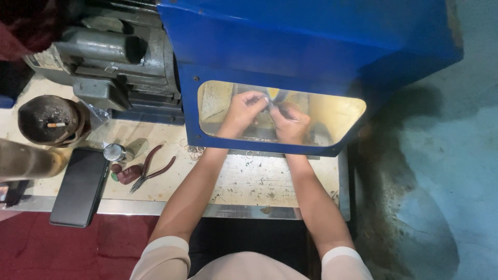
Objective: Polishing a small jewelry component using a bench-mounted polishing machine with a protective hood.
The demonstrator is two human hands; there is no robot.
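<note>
your left hand (241, 110) and right hand (289, 122) meet behind the blue guard's window (332, 111), both pinching 1 small piece (270, 103) between them.

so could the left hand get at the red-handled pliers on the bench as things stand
Probably yes. The left hand is inside the blue hood, behind its window, pinching a small item with the right hand. The pliers lie in the open left of that forearm, nothing covering them.
</note>
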